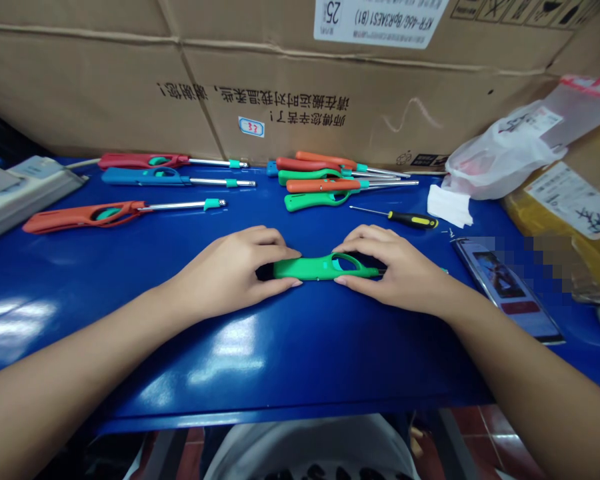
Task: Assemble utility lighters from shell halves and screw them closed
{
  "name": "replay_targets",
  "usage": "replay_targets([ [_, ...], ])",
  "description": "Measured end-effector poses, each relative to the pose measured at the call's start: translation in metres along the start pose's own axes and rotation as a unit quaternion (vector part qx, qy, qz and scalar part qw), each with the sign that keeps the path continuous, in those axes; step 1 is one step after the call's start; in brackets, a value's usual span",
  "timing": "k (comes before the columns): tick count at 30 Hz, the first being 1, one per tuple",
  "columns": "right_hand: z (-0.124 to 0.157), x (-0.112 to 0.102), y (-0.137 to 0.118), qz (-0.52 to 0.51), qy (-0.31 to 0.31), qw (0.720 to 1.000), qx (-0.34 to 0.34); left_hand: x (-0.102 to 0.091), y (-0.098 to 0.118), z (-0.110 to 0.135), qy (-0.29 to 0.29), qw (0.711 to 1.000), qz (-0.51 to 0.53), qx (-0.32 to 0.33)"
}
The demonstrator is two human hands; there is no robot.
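A green long-nosed gas lighter point(310, 268) lies level in front of me, between my two hands. My left hand point(245, 267) pinches its handle end between thumb and fingers. Around the trigger guard, the thumb and fingers of my right hand point(385, 267) close on the lighter, and the palm hides most of its metal nozzle. Behind my right hand lies a black and yellow screwdriver point(413, 219). More lighters are laid out farther back: an orange-red one point(80, 217), a blue one point(145, 176) and a red one point(140, 161) on the left.
Several lighters point(325, 186) lie in a group by the large cardboard box point(130, 93). To the right are a phone point(507, 287), white tissue point(449, 205), a plastic bag point(500, 153) and a yellow package point(545, 220). A power strip point(30, 190) sits left. Below the table edge is a white bucket point(310, 440).
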State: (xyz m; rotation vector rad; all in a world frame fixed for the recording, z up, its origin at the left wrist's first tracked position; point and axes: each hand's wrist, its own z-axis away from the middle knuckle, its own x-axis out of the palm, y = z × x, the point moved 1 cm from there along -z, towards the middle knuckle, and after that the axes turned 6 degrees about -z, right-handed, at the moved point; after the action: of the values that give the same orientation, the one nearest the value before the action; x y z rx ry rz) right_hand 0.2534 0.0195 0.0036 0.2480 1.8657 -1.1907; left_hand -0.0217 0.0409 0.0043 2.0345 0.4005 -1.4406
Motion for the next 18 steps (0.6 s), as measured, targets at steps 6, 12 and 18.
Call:
replay_targets([
  [6,0.0004,-0.0002,0.0005,0.006,-0.004,1.0,-0.003,-0.0002,0.0005,-0.0004,0.0,1.0,-0.006,0.003],
  [12,0.001,-0.0015,-0.0002,0.013,-0.002,1.0,-0.008,-0.0005,0.0015,-0.0001,0.0,1.0,-0.012,0.007],
  [18,0.0013,-0.002,-0.0004,0.028,-0.004,1.0,-0.006,-0.0018,0.0035,-0.0006,0.001,1.0,-0.018,0.014],
])
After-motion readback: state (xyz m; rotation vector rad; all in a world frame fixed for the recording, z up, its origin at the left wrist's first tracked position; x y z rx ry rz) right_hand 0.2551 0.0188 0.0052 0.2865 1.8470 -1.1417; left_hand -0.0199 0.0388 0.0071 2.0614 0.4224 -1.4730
